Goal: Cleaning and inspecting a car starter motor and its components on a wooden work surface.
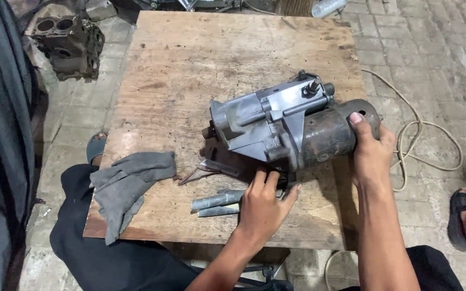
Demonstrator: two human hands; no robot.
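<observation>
Gripping starter motor (292,126), both hands

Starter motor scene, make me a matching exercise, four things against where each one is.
Things:
1. starter motor
2. grey rag
3. metal tubes
4. engine block

Places:
A. on the brick floor, past the board's far left corner
B. mid-board, right hand on its rusty end
C. by the left hand, near edge
D. draped over the near left edge

Pairs: 1-B, 2-D, 3-C, 4-A
</observation>
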